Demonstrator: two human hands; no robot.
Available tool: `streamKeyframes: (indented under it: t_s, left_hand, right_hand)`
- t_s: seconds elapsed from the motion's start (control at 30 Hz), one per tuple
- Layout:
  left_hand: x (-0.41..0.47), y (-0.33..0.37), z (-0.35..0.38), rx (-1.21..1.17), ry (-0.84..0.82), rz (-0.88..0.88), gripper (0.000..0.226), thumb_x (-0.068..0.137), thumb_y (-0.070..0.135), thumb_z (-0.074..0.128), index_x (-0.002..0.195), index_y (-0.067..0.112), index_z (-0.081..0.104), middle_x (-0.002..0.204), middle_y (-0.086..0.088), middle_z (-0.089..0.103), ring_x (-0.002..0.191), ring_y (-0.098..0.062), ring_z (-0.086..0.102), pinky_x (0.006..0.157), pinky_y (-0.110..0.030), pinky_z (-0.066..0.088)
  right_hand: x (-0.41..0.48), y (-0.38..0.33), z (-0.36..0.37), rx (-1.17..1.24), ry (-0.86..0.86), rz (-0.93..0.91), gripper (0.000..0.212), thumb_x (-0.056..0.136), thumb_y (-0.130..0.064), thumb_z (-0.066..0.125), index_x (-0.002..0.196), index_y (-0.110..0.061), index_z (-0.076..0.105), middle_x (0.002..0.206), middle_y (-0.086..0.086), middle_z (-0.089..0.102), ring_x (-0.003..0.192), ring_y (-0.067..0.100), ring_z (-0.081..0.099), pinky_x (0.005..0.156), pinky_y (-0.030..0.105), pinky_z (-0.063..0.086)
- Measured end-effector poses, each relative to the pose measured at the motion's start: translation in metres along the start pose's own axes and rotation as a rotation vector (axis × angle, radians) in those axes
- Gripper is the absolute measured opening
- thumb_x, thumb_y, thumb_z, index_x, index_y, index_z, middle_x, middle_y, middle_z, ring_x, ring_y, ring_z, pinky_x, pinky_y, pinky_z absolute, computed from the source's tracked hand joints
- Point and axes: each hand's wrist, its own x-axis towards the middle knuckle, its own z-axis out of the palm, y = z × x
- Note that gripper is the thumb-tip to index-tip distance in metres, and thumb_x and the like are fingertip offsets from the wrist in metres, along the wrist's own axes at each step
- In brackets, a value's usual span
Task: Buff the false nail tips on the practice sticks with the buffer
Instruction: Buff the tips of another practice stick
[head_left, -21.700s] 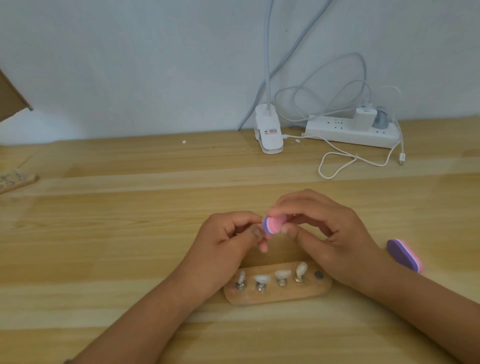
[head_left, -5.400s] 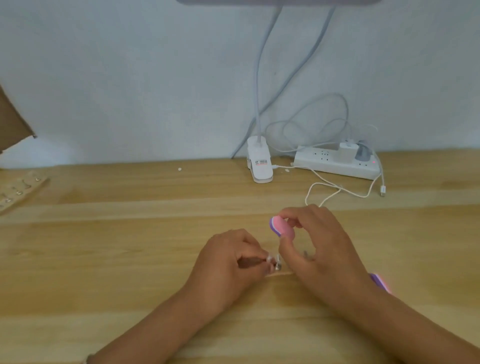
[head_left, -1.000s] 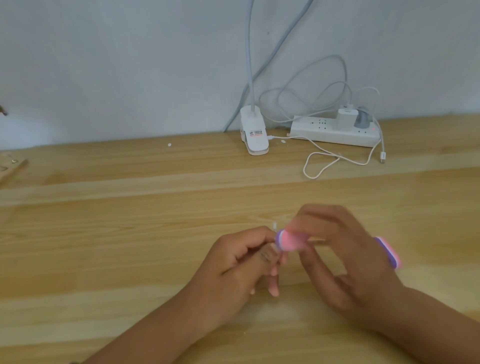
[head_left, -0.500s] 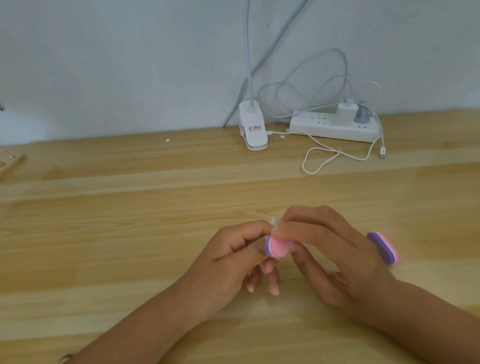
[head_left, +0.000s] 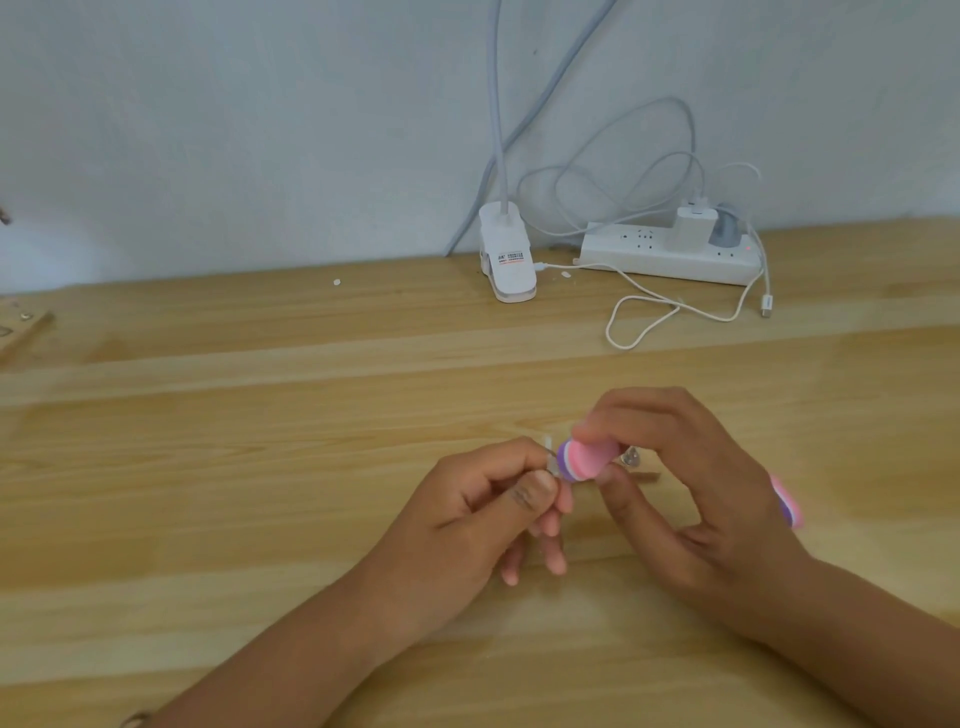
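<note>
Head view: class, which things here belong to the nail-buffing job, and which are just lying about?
In use: buffer, held by the right hand; practice stick with its false nail tip, pinched by the left hand.
Lying about: second buffer, lamp clip, power strip, white cable.

The buffer (head_left: 587, 461) is a small round-ended block layered pink, white and purple. It is held level above the counter (head_left: 260, 467) in the fingers of the right grip (head_left: 691, 499). Its purple end meets a clear false nail tip (head_left: 548, 448). The tip's practice stick (head_left: 552, 465) is mostly hidden, pinched in the left grip (head_left: 483, 514). A second buffer (head_left: 787, 504) lies on the counter behind the right grip.
</note>
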Motion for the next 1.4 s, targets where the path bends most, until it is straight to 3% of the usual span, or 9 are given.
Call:
streamKeyframes:
  t_s: [0.27, 0.4, 0.53, 0.67, 0.83, 0.93, 1.0, 1.13, 1.4]
  left_hand:
    - [0.0001, -0.0014, 0.0006, 0.084, 0.025, 0.049, 0.018, 0.095, 0.025, 0.057, 0.083, 0.029, 0.07, 0.071, 0.008, 0.062, 0.063, -0.013, 0.064, 0.048, -0.027, 0.044]
    - [-0.0003, -0.0039, -0.0007, 0.12, 0.053, 0.08, 0.017, 0.088, 0.03, 0.06, 0.094, 0.023, 0.074, 0.075, 0.007, 0.064, 0.063, -0.006, 0.062, 0.049, -0.025, 0.045]
    - [-0.0004, -0.0034, -0.0001, 0.142, 0.094, 0.097, 0.015, 0.086, 0.034, 0.062, 0.09, 0.03, 0.076, 0.076, 0.005, 0.063, 0.067, -0.01, 0.063, 0.049, -0.028, 0.045]
    - [-0.0006, -0.0069, 0.0014, 0.238, 0.098, 0.151, 0.021, 0.083, 0.029, 0.06, 0.078, 0.012, 0.072, 0.074, -0.006, 0.064, 0.068, -0.025, 0.059, 0.051, -0.038, 0.044]
    - [-0.0002, -0.0041, 0.0027, 0.279, 0.14, 0.131, 0.02, 0.086, 0.034, 0.064, 0.077, 0.018, 0.072, 0.072, 0.003, 0.063, 0.068, -0.015, 0.061, 0.053, -0.037, 0.047]
    - [-0.0007, -0.0056, 0.0022, 0.283, 0.127, 0.166, 0.023, 0.083, 0.029, 0.06, 0.075, 0.01, 0.07, 0.072, -0.004, 0.062, 0.066, -0.019, 0.057, 0.052, -0.041, 0.045]
    - [-0.0009, -0.0064, 0.0021, 0.276, 0.135, 0.14, 0.019, 0.083, 0.028, 0.063, 0.077, 0.012, 0.072, 0.073, -0.002, 0.064, 0.068, -0.02, 0.061, 0.052, -0.038, 0.048]
    - [-0.0012, -0.0043, 0.004, 0.16, 0.115, 0.078, 0.015, 0.089, 0.027, 0.064, 0.087, 0.017, 0.076, 0.078, 0.002, 0.068, 0.07, -0.012, 0.064, 0.055, -0.017, 0.046]
    - [-0.0023, -0.0036, 0.0022, 0.128, 0.081, 0.014, 0.016, 0.094, 0.028, 0.058, 0.091, 0.025, 0.073, 0.08, 0.002, 0.071, 0.074, -0.01, 0.067, 0.054, -0.023, 0.046]
  right_hand:
    - [0.0003, -0.0008, -0.0007, 0.018, -0.041, -0.026, 0.027, 0.091, -0.001, 0.056, 0.116, -0.008, 0.064, 0.114, 0.009, 0.062, 0.107, 0.015, 0.062, 0.093, 0.022, 0.047]
    - [-0.0011, -0.0015, -0.0001, 0.016, -0.062, -0.066, 0.029, 0.091, 0.001, 0.056, 0.115, -0.01, 0.068, 0.115, 0.009, 0.063, 0.107, 0.019, 0.063, 0.093, 0.026, 0.049]
    - [-0.0015, 0.0009, -0.0012, -0.042, -0.031, -0.047, 0.029, 0.091, 0.003, 0.057, 0.117, -0.008, 0.066, 0.115, 0.007, 0.062, 0.109, 0.015, 0.061, 0.094, 0.023, 0.047]
    - [-0.0046, -0.0035, 0.0059, -0.033, -0.1, -0.122, 0.028, 0.093, 0.003, 0.056, 0.115, -0.006, 0.07, 0.115, 0.011, 0.064, 0.101, 0.022, 0.064, 0.087, 0.03, 0.051]
    - [-0.002, -0.0003, 0.0008, -0.037, -0.047, -0.051, 0.029, 0.092, 0.001, 0.056, 0.118, -0.006, 0.065, 0.115, 0.008, 0.062, 0.107, 0.017, 0.062, 0.094, 0.025, 0.049]
    - [-0.0045, -0.0039, 0.007, -0.032, -0.095, -0.104, 0.03, 0.091, 0.004, 0.057, 0.116, -0.004, 0.07, 0.115, 0.011, 0.063, 0.103, 0.02, 0.063, 0.091, 0.026, 0.05]
    - [-0.0035, -0.0024, 0.0063, -0.03, -0.069, -0.078, 0.029, 0.091, 0.002, 0.059, 0.117, -0.006, 0.068, 0.114, 0.01, 0.063, 0.105, 0.018, 0.062, 0.093, 0.024, 0.049]
    - [0.0019, 0.0046, -0.0013, -0.027, 0.107, 0.083, 0.025, 0.092, -0.002, 0.061, 0.115, -0.011, 0.062, 0.109, 0.005, 0.062, 0.102, 0.011, 0.06, 0.09, 0.02, 0.046]
    - [-0.0024, 0.0011, 0.0002, -0.036, -0.05, -0.019, 0.025, 0.09, 0.004, 0.06, 0.114, -0.003, 0.067, 0.111, 0.01, 0.061, 0.105, 0.014, 0.06, 0.093, 0.02, 0.046]
